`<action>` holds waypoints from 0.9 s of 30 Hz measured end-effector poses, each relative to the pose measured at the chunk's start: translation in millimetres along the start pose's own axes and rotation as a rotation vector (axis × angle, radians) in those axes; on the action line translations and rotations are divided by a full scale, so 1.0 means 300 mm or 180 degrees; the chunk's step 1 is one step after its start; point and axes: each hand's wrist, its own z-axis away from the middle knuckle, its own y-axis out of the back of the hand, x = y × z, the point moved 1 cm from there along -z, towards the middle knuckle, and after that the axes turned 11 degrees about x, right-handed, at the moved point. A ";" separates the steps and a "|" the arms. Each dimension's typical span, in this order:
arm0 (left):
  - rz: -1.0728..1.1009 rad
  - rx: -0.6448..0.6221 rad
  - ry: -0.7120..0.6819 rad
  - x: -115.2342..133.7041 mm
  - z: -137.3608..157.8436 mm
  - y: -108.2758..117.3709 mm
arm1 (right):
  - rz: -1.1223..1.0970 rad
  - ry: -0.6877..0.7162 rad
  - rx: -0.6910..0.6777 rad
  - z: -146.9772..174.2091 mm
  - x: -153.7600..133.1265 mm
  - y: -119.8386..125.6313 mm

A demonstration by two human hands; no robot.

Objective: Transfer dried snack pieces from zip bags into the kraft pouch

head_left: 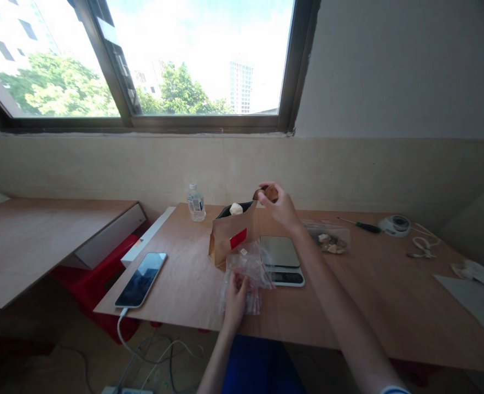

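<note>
An open brown paper bag (221, 235) with a red label (238, 238) stands on the table, and a whitish lump (236, 209) shows at its dark mouth. At the bag's upper right corner, my right hand (280, 207) is closed on the curled brown top edge. In front of the bag, my left hand (235, 295) pinches clear zip bags (252, 268). One of these, with a small whitish piece (244, 252) in or on it, lies partly over the digital scale (283, 250). The fingertips of the left hand are partly hidden by the plastic.
Right of the scale lies a zip bag of stones (332, 242). Farther right are a screwdriver (367, 226), a white camera (394, 225) and a coiled cable (424, 247). On the left are a plugged-in phone (141, 280), a water bottle (196, 203) and a red stool (89, 290).
</note>
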 end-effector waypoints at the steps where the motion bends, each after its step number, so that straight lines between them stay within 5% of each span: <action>1: 0.0020 -0.0055 -0.0012 -0.002 0.000 0.000 | 0.0023 0.0171 -0.0026 -0.018 -0.020 -0.033; 9: 0.0057 -0.0194 -0.0031 -0.003 -0.003 -0.001 | 0.0235 0.1193 -0.0969 0.005 -0.012 -0.203; 19: 0.0024 -0.0248 -0.0023 0.000 -0.001 -0.003 | 0.0480 0.1474 -0.1127 0.063 0.040 -0.198; 27: -0.0120 -0.0146 -0.0108 -0.009 -0.004 0.000 | 0.0285 0.1193 -0.1000 0.054 0.029 -0.202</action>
